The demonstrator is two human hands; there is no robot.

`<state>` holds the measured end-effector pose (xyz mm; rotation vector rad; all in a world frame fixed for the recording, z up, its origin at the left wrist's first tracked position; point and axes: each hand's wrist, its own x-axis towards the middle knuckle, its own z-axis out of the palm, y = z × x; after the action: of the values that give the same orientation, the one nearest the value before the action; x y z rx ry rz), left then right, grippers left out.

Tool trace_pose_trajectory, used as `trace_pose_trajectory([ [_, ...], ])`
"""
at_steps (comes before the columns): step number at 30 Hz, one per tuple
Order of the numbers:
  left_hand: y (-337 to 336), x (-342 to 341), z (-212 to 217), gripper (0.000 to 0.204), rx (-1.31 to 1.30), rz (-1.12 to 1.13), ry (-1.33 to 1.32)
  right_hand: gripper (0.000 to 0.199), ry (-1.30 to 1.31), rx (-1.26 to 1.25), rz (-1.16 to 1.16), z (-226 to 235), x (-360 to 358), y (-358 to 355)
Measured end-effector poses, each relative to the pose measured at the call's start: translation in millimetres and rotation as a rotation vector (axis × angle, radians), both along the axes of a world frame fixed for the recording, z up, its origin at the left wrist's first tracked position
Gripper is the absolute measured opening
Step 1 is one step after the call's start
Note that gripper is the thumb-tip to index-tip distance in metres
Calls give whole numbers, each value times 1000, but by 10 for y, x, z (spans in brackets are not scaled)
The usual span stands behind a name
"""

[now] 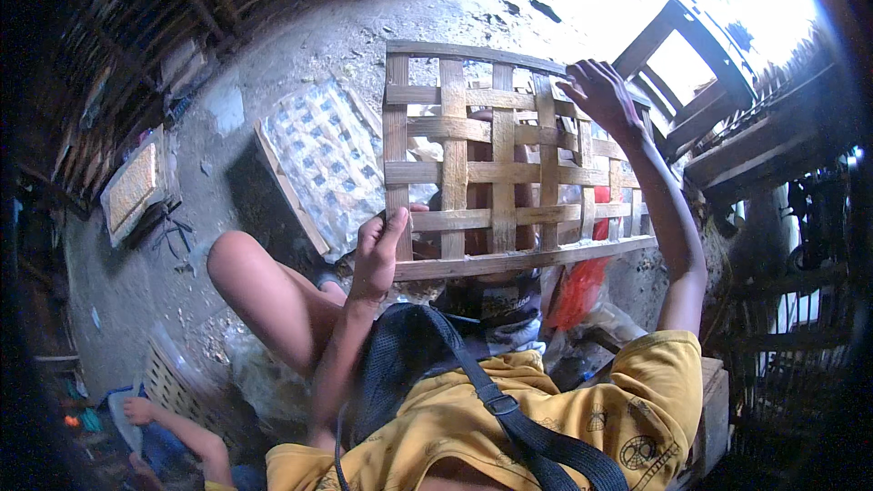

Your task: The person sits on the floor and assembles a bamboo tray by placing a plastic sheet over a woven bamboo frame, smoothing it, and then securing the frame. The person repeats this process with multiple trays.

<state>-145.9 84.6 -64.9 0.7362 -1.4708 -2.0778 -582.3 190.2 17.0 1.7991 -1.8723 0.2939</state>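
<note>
Woven bamboo panel (496, 159) held up in front of chest, over lap, roughly upright, open lattice of flat strips inside a slat frame. Left hand (380, 250) clamped on lower left corner, thumb along left upright, fingers wrapped behind. Right hand (598, 91) on upper right edge, fingers curled over top strips, grasping. Bare knee (259, 282) just left of left hand. Yellow shirt (509, 423) at bottom, black strap (509, 414) crossing it. Red bag (582, 282) visible through and below lattice, lower right. 2nd panel (323, 159), paler and covered in clear plastic, lying flat on dirt floor (218, 191) just left of held panel. Wooden frame (682, 64) leaning beyond right hand, near bright opening. Small woven tray (132, 186) at far left, well apart. Another person's hand (138, 411) at lower left, beside a pale basket (177, 382).
</note>
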Motion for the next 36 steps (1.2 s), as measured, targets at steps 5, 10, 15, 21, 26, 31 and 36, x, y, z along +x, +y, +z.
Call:
trace_pose_trajectory([
  [5, 1, 8, -115, 35, -88, 22, 4, 27, -37, -63, 215, -115, -27, -125],
  [10, -6, 10, -61, 36, -72, 26, -14, 24, 18, -94, 125, -91, 0, -60],
  [15, 11, 45, -66, 35, -57, 31, -10, 17, -49, -224, -19, -101, 32, 77],
  [21, 20, 44, -25, 34, 2, 8, 9, 20, -111, -229, -81, -270, 80, 128],
  [26, 23, 21, -29, 33, -32, 4, 30, 12, -92, -200, -88, -396, 50, 35],
  [31, 27, 19, 158, 35, 142, -63, 68, 11, -52, -146, -112, -367, 96, 69],
  [36, 37, 36, -31, 37, -63, 16, 13, 11, -262, -253, -235, -333, 136, 326],
])
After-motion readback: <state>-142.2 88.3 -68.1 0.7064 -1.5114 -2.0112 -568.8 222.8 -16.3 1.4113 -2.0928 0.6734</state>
